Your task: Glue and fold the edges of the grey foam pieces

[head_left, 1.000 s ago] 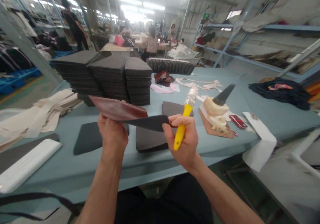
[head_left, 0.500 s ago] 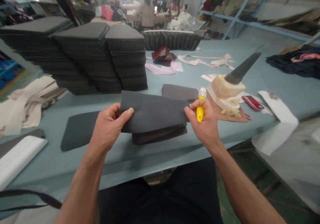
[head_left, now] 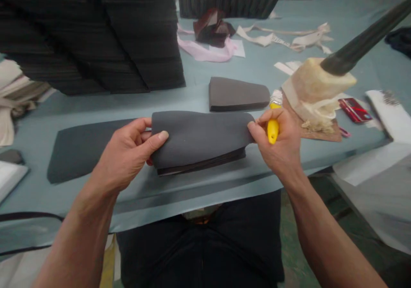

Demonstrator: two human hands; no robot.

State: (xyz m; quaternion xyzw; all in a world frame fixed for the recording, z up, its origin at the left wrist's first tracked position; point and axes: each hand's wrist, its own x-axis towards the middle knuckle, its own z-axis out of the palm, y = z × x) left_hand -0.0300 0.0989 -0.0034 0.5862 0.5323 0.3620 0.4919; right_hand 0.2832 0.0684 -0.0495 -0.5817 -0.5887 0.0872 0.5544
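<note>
A dark grey panel, slightly bowed, spans both hands above a low pile of similar dark pieces. My left hand pinches its left end, thumb on top and fingers beneath. At its narrower right end, my right hand grips the edge between thumb and fingers. That same hand also keeps a yellow-handled brush, bristles pointing away from me. Behind the panel lies a small brownish-grey stack. Left of my left hand, another dark panel rests flat on the table.
Tall stacks of dark pieces rise at the back left. To the right stands a pale, glue-crusted block with a thick dark handle slanting up. Pink and white strips lie farther back, and a red box sits at right.
My view has tipped downward and closer. The panel has come lower over the pile and now bows, where it looked flatter before. Both hands keep their hold.
</note>
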